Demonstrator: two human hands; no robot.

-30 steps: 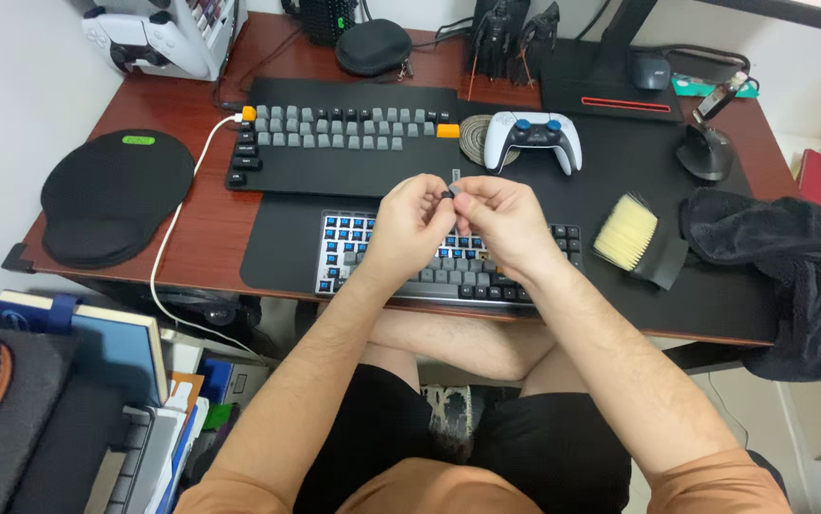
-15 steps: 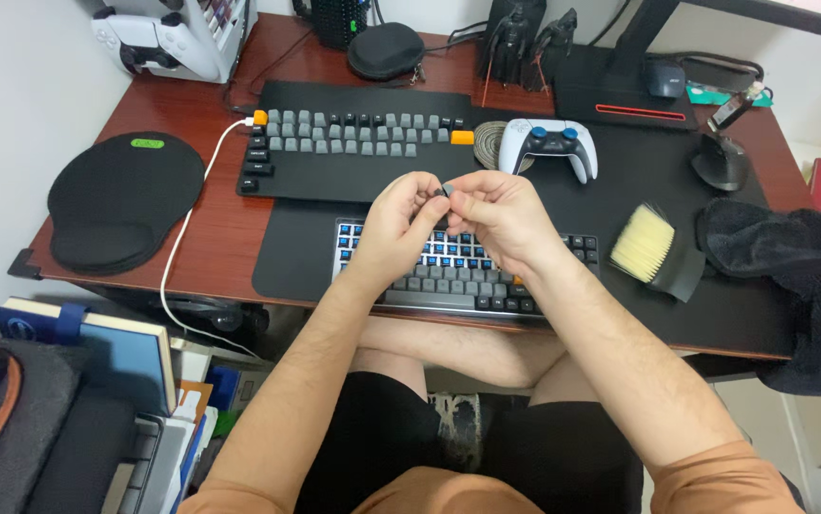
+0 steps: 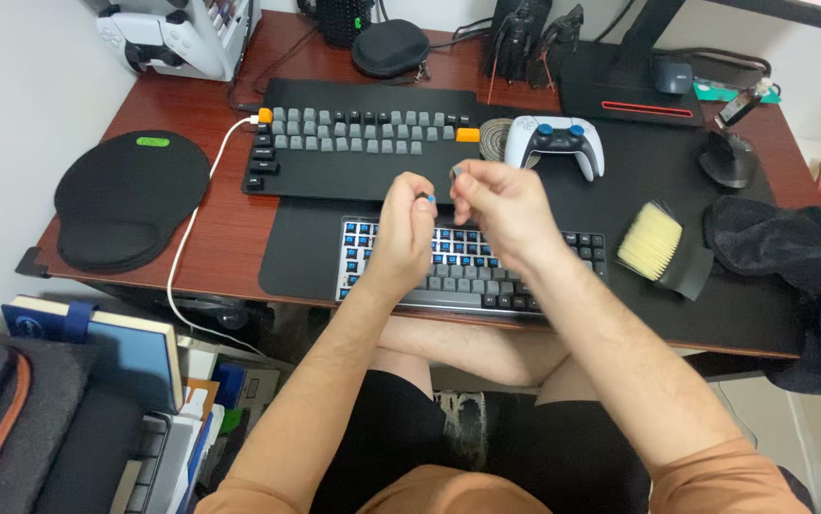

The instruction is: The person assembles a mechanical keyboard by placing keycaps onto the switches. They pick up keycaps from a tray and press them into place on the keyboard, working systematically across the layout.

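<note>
above the stripped keyboard [image 3: 472,266], left hand [image 3: 406,228] pinches a small blue-tipped switch [image 3: 427,199]; right hand [image 3: 501,209] grips a grey keycap [image 3: 455,171]; both look light, rigid, best pinched by the sides.

A reddish-brown wooden desk [image 3: 225,224] carries a large black desk mat [image 3: 620,181], a black mouse pad [image 3: 130,200] and a dark cloth [image 3: 791,252].

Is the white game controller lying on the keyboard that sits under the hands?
No, the white game controller lies on the black desk mat beyond the keyboard, to the right of the rows of loose keycaps.
</note>
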